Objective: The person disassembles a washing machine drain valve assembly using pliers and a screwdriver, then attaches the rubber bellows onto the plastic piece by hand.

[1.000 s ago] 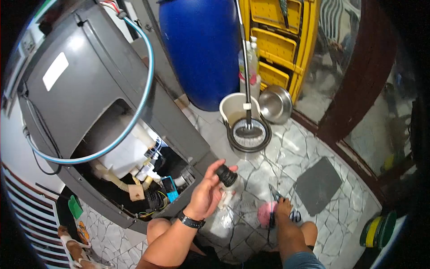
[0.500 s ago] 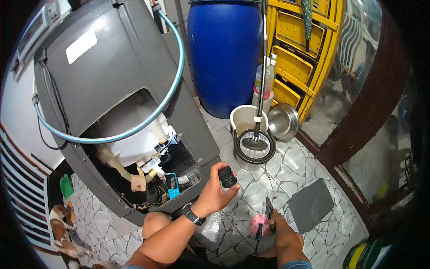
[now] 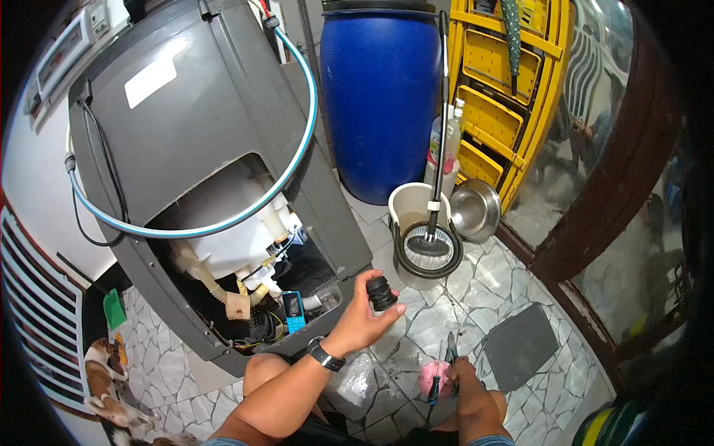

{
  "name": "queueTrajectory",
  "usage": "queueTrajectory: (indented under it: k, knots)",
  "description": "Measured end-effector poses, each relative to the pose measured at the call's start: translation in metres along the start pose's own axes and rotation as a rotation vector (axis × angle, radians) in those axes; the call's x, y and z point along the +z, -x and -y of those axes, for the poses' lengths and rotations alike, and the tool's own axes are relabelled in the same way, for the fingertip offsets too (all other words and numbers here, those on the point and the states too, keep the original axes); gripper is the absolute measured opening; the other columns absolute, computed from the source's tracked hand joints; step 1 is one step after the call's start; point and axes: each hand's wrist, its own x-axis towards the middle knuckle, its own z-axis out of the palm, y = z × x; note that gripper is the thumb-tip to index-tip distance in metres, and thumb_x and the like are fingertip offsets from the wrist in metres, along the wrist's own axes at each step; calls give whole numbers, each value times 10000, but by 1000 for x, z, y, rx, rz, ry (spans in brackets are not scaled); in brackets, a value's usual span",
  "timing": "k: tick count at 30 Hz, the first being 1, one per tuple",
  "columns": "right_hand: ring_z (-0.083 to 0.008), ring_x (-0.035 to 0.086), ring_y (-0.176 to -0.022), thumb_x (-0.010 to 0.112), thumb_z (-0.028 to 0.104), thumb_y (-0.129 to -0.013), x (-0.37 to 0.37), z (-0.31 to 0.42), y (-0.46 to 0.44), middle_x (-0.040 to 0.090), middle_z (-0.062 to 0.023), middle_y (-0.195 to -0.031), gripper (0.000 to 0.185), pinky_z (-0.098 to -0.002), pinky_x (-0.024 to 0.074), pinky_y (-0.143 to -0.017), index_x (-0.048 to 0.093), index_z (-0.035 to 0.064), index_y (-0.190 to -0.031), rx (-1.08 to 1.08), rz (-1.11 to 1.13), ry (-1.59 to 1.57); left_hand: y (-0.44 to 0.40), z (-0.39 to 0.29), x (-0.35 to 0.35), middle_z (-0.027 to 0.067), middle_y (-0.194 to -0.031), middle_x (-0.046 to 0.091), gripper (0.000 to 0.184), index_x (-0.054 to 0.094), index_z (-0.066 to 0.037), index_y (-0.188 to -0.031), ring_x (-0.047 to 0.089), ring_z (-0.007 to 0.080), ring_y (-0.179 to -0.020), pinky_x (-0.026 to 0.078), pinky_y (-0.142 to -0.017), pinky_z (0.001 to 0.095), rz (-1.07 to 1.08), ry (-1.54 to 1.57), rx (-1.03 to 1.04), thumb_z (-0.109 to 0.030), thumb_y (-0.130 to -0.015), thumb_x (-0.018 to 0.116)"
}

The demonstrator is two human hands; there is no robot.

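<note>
My left hand (image 3: pixel 366 318), wearing a black wristwatch (image 3: pixel 325 355), is closed around a black ribbed rubber bellows (image 3: pixel 380 294), held above the floor between my knees and the bucket. Down at the right, my right hand (image 3: pixel 463 369) is closed at the handles of a pair of pliers (image 3: pixel 451 345); its fingers are partly hidden. Beside it on the floor lies a pink round thing (image 3: pixel 434 379), with a screwdriver (image 3: pixel 433 389) across it. A grey washing machine (image 3: pixel 223 82) leans at the left, its opening showing hoses, wires and a white tub.
A blue phone (image 3: pixel 293 312) rests inside the machine's opening. Behind are a blue barrel (image 3: pixel 381 104), a bucket (image 3: pixel 401 199) with a mop (image 3: pixel 439 149), a metal basin (image 3: pixel 476 212) and yellow folding chairs (image 3: pixel 491 119). A grey panel (image 3: pixel 520 346) lies at right; a cat (image 3: pixel 104 379) at left.
The view has shifted slightly, so most things appear a little lower and to the right. The bellows in my left hand is tilted a bit differently. My right hand stays at the pliers.
</note>
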Motion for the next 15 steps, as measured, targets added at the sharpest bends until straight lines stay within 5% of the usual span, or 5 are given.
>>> queueTrajectory:
  k: [6, 8, 9, 15]
  knots:
    - [-406, 590, -1318, 708, 393, -869, -11, 21, 37, 545, -259, -1418, 569, -520, 529, -1037, 620, 83, -1337, 22, -129, -131, -1, 5, 2, 120, -1330, 605, 838, 225, -84, -1528, 614, 163, -1168, 522, -1005, 335, 63, 227, -16, -130, -926, 807]
    - [-393, 613, -1277, 643, 370, -922, 6, 21, 18, 608, -231, -1305, 500, -530, 526, -1025, 629, 71, -1322, 148, -250, -272, -1, 5, 4, 126, -1327, 607, 857, 222, -84, -1523, 629, 169, -1164, 537, -995, 340, 45, 164, -6, -118, -911, 821]
    - [-395, 635, -1228, 536, 356, -990, 0, 25, 36, 611, -222, -1291, 471, -522, 525, -1018, 619, 24, -1314, 55, -265, -91, -1, 6, 5, 126, -1327, 607, 857, 222, -84, -1523, 629, 169, -1164, 537, -995, 340, 50, 162, -8, -118, -911, 821]
    - [-397, 649, -1182, 407, 289, -1061, -1, 38, 40, 597, -233, -1299, 408, -497, 523, -1003, 609, 18, -1291, 67, -394, -153, -3, -1, 7, 123, -1249, 648, 848, 285, -82, -1498, 655, 183, -1114, 532, -992, 338, -46, -163, 121, -169, -881, 860]
